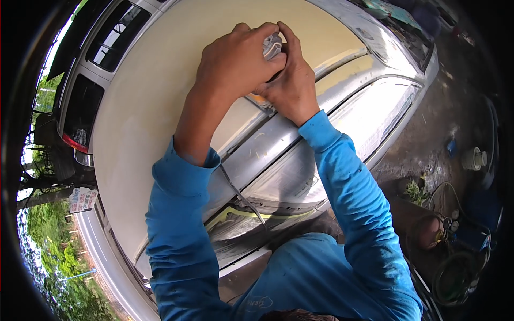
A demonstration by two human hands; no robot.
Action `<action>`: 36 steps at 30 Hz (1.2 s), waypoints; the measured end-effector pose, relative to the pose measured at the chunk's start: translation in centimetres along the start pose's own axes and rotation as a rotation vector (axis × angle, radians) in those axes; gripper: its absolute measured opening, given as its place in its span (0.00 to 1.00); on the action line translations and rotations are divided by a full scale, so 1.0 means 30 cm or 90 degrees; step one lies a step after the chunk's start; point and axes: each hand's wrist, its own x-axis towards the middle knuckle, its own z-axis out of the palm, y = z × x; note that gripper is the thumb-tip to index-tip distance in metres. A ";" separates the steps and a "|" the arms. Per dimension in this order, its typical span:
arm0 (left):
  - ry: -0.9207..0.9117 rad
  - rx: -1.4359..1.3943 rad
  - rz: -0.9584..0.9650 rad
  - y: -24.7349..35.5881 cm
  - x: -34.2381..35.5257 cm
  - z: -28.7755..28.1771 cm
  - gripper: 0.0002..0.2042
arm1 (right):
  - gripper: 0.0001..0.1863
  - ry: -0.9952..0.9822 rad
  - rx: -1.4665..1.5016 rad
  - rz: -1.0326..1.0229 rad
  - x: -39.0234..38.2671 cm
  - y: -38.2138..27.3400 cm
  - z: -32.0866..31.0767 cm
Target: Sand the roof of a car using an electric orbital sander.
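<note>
Above a car roof (160,69) with dull beige patches, my left hand (235,61) and my right hand (293,80) come together. Both have their fingers curled around a silvery, rounded object (272,46). Most of it is hidden by the fingers, so its kind cannot be made out. A small orange and grey piece (261,100) shows just below the hands, against the roof edge; whether it belongs to the held object I cannot tell. Beneath my forearms runs the car's bare silvery side rail (257,150).
A thin dark strip (243,198) hangs down the car's side. Another vehicle (80,112) stands close on the left. To the right, on the wet dark ground, are a white bucket (472,159), a small plant (416,191) and a looped hose (455,278).
</note>
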 end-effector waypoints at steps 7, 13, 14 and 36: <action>0.012 -0.062 -0.055 -0.193 -0.271 -0.094 0.26 | 0.57 0.007 0.029 -0.056 -0.148 -0.177 0.228; 0.005 -0.032 -0.136 -0.298 -0.462 -0.154 0.27 | 0.57 -0.100 0.081 -0.086 -0.233 -0.278 0.356; 0.004 -0.031 -0.138 -0.301 -0.464 -0.155 0.27 | 0.57 -0.075 0.088 -0.102 -0.235 -0.281 0.358; 0.000 -0.023 -0.123 -0.143 -0.183 -0.059 0.26 | 0.40 -0.194 0.141 0.006 -0.018 -0.058 0.151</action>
